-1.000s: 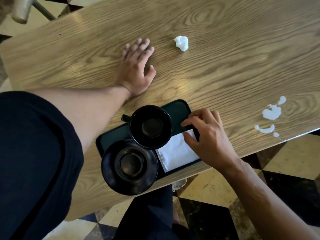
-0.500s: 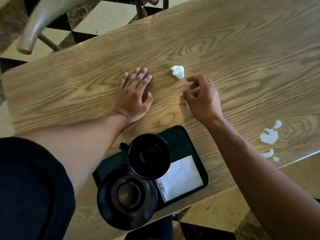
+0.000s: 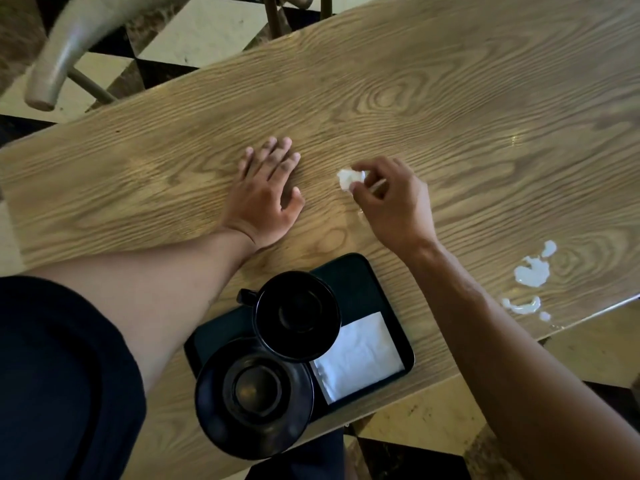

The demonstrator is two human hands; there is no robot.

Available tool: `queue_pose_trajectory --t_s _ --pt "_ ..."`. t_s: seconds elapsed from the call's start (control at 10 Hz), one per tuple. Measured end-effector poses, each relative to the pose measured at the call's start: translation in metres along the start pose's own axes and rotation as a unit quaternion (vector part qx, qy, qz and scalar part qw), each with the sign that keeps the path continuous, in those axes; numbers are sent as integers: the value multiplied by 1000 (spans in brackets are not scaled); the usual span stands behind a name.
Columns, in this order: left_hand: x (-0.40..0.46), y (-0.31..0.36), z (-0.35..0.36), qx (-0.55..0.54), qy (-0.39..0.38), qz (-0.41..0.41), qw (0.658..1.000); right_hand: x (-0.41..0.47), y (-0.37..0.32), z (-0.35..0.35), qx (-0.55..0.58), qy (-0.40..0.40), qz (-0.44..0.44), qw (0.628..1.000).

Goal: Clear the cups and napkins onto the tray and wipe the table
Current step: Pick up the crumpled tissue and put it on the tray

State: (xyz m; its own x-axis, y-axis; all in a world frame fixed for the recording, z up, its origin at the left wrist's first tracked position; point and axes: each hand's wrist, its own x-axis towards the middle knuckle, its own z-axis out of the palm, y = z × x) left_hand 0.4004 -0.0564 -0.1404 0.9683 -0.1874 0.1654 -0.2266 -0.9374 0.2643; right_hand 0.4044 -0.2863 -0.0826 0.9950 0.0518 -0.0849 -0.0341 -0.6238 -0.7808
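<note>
A dark tray [image 3: 360, 282] sits at the near edge of the wooden table [image 3: 450, 98]. On it stand a black cup [image 3: 296, 317] and a black saucer [image 3: 254, 393], with a flat white napkin [image 3: 358, 358] beside them. A crumpled white napkin [image 3: 348, 178] lies on the table beyond the tray. My right hand [image 3: 394, 202] has its thumb and fingertips pinched on that crumpled napkin. My left hand [image 3: 265, 195] rests flat on the table, fingers spread, holding nothing.
A white liquid spill [image 3: 531, 275] spreads in several blobs near the table's right edge. A chair back [image 3: 65, 53] stands beyond the table's far left corner over a checkered floor [image 3: 204, 32].
My right hand left the flat napkin on the tray, travelled across the table and closed its fingers on the crumpled napkin. My left hand stayed flat in place.
</note>
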Motion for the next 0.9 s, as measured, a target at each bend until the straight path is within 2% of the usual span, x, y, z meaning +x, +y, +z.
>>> queue_pose_trajectory --t_s 0.2,0.4,0.8,0.9 --pt "0 2 -1 -6 -1 -4 1000 -85 2 -32 12 -106 -70 992" --pt "0 2 0 -16 -6 -9 1000 -122 6 -36 -23 -162 -100 981" --pt "0 1 2 -30 -11 -15 999 -131 9 -30 -64 -184 -93 976" --pt "0 1 1 -31 -11 -15 999 -134 7 -29 -69 -162 -104 979"
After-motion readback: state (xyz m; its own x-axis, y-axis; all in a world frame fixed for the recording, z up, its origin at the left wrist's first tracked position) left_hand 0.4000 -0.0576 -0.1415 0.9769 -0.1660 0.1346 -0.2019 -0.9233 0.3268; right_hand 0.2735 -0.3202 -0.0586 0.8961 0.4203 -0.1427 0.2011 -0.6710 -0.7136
